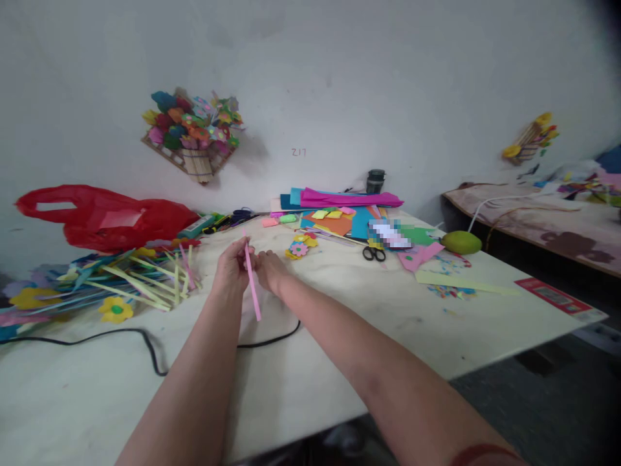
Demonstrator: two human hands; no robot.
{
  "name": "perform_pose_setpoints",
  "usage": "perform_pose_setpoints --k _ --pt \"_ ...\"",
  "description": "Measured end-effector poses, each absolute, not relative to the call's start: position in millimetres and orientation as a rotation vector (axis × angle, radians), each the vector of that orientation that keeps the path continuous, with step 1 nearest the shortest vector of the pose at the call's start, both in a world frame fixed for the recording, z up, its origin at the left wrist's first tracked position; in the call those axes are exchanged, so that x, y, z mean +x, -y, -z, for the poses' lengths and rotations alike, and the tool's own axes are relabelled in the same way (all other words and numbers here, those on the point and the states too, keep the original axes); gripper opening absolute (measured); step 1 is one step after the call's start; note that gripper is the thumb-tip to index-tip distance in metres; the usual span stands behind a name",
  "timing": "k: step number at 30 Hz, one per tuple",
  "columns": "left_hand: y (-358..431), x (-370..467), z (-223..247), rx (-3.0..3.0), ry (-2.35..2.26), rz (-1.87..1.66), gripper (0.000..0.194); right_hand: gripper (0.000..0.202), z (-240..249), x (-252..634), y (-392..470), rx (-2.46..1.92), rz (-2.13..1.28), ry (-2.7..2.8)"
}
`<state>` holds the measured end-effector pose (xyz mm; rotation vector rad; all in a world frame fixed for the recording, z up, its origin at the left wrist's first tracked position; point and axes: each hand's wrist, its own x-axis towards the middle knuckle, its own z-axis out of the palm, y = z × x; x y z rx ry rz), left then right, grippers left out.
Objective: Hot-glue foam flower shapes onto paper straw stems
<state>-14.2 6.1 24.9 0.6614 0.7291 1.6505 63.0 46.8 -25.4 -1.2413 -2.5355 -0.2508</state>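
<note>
A narrow pink strip [253, 288], straight and stiff-looking, slants down from between the fingers of my left hand [233, 262], which is closed on it. Close beside it, my right hand [272, 270] has its fingers curled in toward the strip. What those right fingers pinch, if anything, is hidden behind the hand. Both hands are above the middle of the pale table. Just beyond my right hand lie small foam flowers [299, 247] in pink and yellow.
Black scissors [374, 254] lie right of the flowers. Coloured sheets [349, 198] are stacked at the wall. Paper flowers and stems [145, 285] pile up at left below a red plastic bag [121, 220]. A black cord [121, 331] crosses the table [310, 388]. A green oval object [460, 242] sits at right.
</note>
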Motion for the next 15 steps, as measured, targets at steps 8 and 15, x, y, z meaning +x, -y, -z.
perform_pose_setpoints --k 8,15 --pt "-1 -24 -29 0.648 -0.677 -1.676 0.010 0.043 12 99 -42 -1.490 0.189 2.286" --pt "-2 -23 -24 0.707 -0.727 -1.656 0.013 0.031 2 144 -47 -1.695 0.045 1.943"
